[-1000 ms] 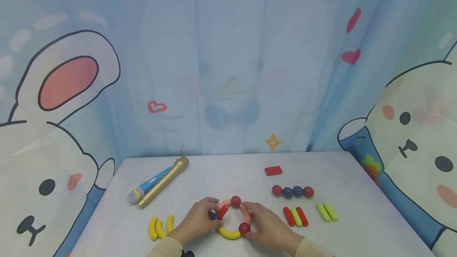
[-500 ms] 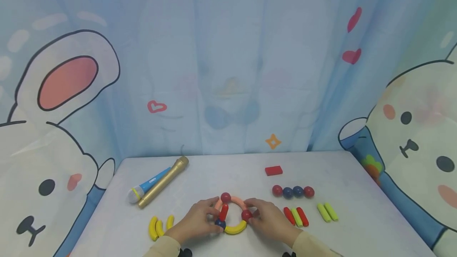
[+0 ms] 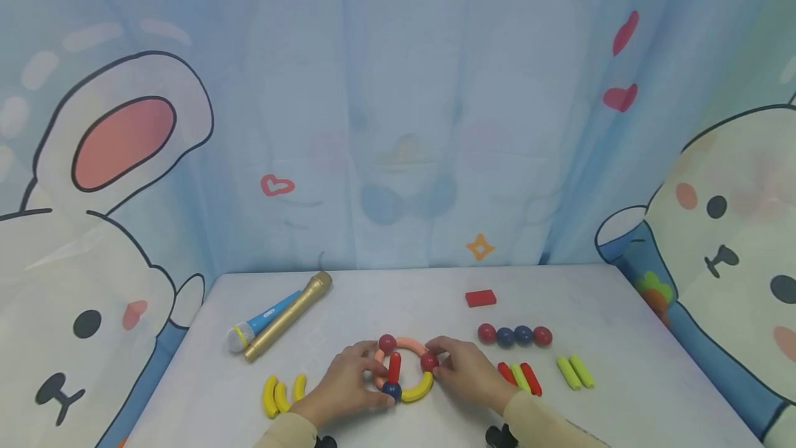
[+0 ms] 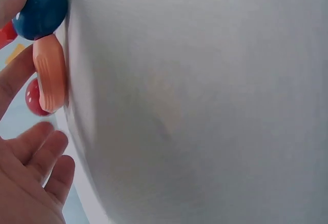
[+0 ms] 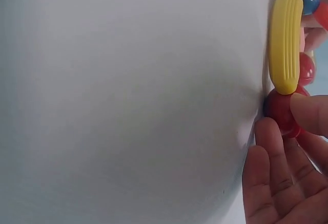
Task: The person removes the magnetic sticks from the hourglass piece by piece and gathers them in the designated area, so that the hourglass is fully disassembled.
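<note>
A ring of toy rods and balls lies on the table between both hands, with two salmon curved rods [image 3: 410,345], a yellow curved rod [image 3: 418,389], two red balls [image 3: 387,343] and a blue ball [image 3: 392,391]. From the blue ball a straight red rod [image 3: 394,368] points up across the ring in the head view. My left hand [image 3: 349,382] grips the ring's left side, thumb on the blue ball and a finger by a salmon rod [image 4: 50,73]. On the right, my right hand [image 3: 466,375] pinches a red ball [image 5: 283,112] at the end of the yellow rod [image 5: 286,42].
Several yellow curved rods [image 3: 270,396] lie left. Behind them are a blue microphone [image 3: 267,316] and a gold one [image 3: 289,316]. To the right lie a row of red and blue balls [image 3: 506,336], red and green rods [image 3: 519,377], two green rods [image 3: 569,372] and a red block [image 3: 481,298].
The ring has turned counterclockwise in the head view: its right red ball moved up, its top red ball left, and the blue ball down and right. The red rod now stands more vertical.
</note>
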The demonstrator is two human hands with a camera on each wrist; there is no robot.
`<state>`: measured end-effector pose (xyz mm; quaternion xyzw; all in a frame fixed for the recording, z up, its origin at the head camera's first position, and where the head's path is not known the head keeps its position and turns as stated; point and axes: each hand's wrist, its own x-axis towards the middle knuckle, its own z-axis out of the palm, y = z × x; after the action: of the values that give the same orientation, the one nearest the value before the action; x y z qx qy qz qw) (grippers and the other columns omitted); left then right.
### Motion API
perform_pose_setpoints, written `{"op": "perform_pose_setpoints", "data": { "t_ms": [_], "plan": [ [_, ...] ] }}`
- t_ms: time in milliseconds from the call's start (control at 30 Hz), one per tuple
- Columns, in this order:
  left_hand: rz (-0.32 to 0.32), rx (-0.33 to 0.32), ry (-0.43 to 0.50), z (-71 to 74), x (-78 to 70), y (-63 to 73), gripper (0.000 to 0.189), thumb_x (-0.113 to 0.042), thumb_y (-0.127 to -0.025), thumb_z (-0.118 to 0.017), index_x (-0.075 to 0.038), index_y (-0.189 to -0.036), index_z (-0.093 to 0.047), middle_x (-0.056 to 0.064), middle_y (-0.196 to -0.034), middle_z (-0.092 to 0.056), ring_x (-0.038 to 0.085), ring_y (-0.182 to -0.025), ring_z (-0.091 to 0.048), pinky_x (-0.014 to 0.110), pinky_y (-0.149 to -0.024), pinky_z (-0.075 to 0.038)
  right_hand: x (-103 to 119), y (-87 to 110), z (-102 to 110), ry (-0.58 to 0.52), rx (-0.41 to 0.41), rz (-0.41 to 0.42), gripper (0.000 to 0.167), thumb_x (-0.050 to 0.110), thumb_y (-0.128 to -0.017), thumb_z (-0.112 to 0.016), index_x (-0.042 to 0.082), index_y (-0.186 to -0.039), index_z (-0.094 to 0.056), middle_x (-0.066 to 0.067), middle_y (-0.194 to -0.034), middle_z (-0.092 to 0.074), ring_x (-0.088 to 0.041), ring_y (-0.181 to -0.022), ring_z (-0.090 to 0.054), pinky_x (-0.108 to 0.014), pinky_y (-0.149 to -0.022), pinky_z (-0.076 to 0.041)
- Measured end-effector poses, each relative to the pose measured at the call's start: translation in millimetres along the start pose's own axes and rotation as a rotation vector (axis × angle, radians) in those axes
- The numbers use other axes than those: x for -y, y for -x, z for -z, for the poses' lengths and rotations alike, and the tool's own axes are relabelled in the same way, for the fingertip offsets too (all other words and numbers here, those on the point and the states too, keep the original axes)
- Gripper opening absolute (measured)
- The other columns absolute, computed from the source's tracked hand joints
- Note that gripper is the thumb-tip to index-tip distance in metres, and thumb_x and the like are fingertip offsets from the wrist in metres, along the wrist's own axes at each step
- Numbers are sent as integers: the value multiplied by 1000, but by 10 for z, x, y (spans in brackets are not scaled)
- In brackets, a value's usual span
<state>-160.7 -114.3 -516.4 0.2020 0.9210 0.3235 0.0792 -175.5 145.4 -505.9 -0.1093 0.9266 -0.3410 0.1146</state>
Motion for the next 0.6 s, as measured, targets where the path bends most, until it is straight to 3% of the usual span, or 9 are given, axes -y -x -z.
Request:
{"op": "perform_pose_setpoints", "data": {
  "t_ms": [233, 333, 500, 600],
  "plan": [
    [-20, -18, 3, -69, 26, -26, 30, -53, -69, -87, -36, -89, -74, 11, -159, -31, 41, -142, -31, 64, -110, -28, 30, 5, 1, 18, -52, -3, 49, 12, -83, -81, 14, -129, -62, -2, -117, -64, -19, -94, -61, -43, -86, -56],
    [-13, -14, 3, -99, 8, -29, 30, -55, -70, -85, -35, -88, -72, 12, -160, -31, 40, -142, -31, 63, -109, -29, 122, 46, 0, -61, -77, 42, 47, 12, -85, -80, 14, -128, -62, -3, -118, -63, -21, -100, -61, -44, -87, -56],
    [-25, -30, -6, -102, -19, -9, 32, -54, -71, -85, -33, -91, -73, 14, -159, -32, 42, -141, -32, 65, -107, -31, 308, 84, -89, -326, 57, 127, 42, 11, -90, -74, 10, -130, -61, -3, -113, -68, -20, -96, -63, -34, -82, -57],
    [-39, -37, -4, -94, -24, -3, 33, -54, -71, -85, -33, -93, -74, 13, -158, -33, 43, -140, -34, 66, -106, -31, 366, 88, -166, -375, 111, 133, 42, 10, -90, -74, 8, -129, -61, -2, -112, -68, -20, -95, -63, -31, -79, -58]
  ]
}}
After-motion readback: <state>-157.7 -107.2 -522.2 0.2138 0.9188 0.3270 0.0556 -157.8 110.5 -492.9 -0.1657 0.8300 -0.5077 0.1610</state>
